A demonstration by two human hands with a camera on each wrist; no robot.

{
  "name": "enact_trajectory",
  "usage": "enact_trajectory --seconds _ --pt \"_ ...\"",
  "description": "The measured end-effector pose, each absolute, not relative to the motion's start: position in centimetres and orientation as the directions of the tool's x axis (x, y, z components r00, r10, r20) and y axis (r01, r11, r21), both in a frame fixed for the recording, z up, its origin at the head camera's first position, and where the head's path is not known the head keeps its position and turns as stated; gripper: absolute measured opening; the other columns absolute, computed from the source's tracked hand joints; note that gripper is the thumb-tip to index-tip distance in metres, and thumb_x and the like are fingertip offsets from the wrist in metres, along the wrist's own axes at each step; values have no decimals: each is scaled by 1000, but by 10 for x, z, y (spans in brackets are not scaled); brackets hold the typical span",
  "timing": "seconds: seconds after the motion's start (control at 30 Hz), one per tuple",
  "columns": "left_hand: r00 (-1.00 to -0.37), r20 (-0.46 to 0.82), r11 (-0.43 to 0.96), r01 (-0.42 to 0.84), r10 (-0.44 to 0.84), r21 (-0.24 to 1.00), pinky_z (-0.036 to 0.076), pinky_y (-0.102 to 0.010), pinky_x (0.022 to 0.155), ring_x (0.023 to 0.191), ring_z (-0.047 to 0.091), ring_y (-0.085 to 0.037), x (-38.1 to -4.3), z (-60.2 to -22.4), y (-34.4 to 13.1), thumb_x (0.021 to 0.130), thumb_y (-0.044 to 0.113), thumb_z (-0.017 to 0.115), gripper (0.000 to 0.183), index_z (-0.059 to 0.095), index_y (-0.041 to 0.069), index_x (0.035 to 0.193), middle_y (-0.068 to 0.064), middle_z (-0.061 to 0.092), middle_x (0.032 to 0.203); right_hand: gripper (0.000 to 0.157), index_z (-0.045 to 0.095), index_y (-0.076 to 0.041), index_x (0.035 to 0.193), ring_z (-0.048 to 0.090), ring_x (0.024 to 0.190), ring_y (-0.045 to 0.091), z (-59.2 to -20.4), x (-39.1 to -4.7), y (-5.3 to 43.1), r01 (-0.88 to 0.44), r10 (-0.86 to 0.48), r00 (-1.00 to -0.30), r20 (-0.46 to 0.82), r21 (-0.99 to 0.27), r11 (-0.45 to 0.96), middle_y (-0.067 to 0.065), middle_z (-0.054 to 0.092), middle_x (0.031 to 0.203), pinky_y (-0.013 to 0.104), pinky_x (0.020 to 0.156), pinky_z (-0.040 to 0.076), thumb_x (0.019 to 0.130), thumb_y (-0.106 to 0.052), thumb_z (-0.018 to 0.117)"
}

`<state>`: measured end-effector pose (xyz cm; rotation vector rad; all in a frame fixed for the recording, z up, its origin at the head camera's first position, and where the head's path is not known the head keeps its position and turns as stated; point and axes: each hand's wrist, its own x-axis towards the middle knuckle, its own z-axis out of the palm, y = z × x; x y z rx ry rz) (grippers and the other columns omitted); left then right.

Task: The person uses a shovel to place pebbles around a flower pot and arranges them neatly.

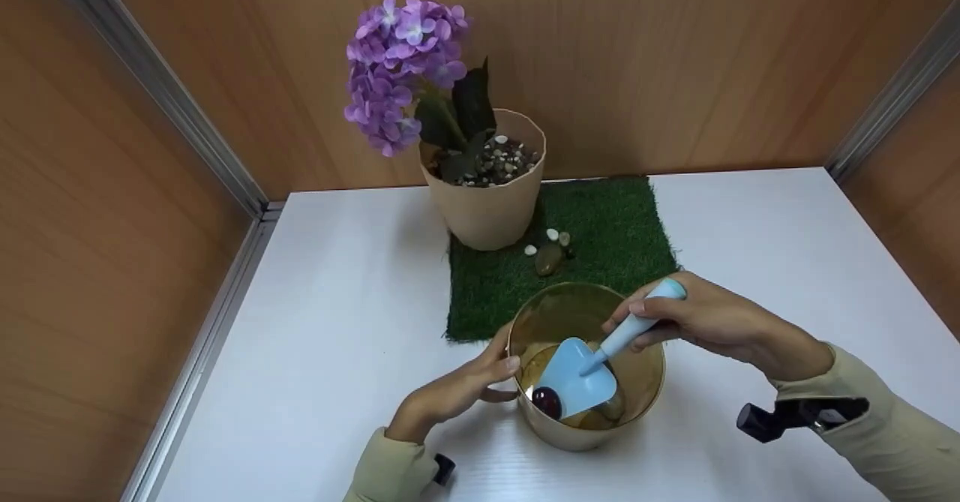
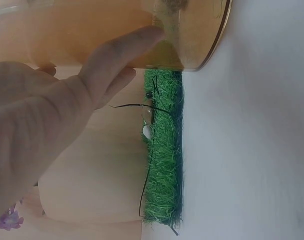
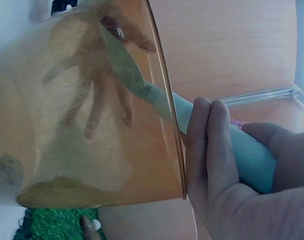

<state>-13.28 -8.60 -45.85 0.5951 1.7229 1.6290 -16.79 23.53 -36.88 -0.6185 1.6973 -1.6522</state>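
Observation:
My right hand (image 1: 705, 322) grips the handle of a light-blue toy shovel (image 1: 577, 378), with its blade down inside a see-through amber tub (image 1: 652, 393). At the blade's left edge is a glossy dark-red ball (image 1: 546, 402), inside the tub, near its left wall. A rounded brownish shape (image 1: 613, 408) shows beside the blade's right side. My left hand (image 1: 469, 382) steadies the tub from the left, thumb near the rim. Through the amber wall, the right wrist view shows the left hand's fingers (image 3: 94, 107) spread and straight against the outside.
Behind the tub lies a green turf mat (image 1: 615, 224) on the white table (image 1: 315, 337). A beige pot (image 1: 487, 209) with purple flowers (image 1: 405, 52) stands at the mat's back left. Several pebbles (image 1: 549, 258) lie on the mat. Wood panels (image 1: 675, 59) enclose the table.

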Motion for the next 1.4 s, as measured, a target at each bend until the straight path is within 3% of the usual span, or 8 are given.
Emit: enact_trajectory --seconds 0.57,0.73,0.93,1.07,1.4 --pt "-668 -179 111 -144 723 983 45 -39 94 138 17 -25 -131 -460 -86 97 49 35 62 -2 39 147 -1 -2 154 33 57 13 116 62 97 33 -370 -166 239 208 -704 -689 -170 -978 33 29 56 117 39 83 52 99 -12 44" --pt "-664 -170 102 -141 728 985 44 -44 95 138 18 -25 -131 -459 -86 98 46 34 62 -2 38 147 -2 -2 154 32 56 14 116 60 102 33 -368 -166 245 215 -708 -691 -145 -977 -10 29 56 118 38 85 51 100 -10 41" --pt "-659 -163 100 -133 734 986 44 -42 94 137 19 -22 -132 -459 -87 99 44 32 58 -2 41 146 0 -3 154 33 57 12 116 59 103 24 -354 -169 255 218 -667 -731 -148 -976 -23 23 58 117 31 86 50 101 -12 41" --pt "-667 -167 109 -128 726 986 45 -39 94 138 16 -25 -132 -460 -87 99 45 32 61 -5 37 147 -2 -4 154 33 55 12 118 58 103 23 -344 -175 262 200 -643 -756 -125 -979 -45 22 57 118 28 86 50 101 -12 40" --pt "-670 -164 105 -127 724 986 45 -40 94 138 14 -28 -132 -459 -86 99 43 33 60 -2 38 147 -2 -3 154 33 53 13 121 58 105 26 -332 -193 279 220 -582 -806 -104 -967 -131 21 58 118 33 89 47 100 -10 42"
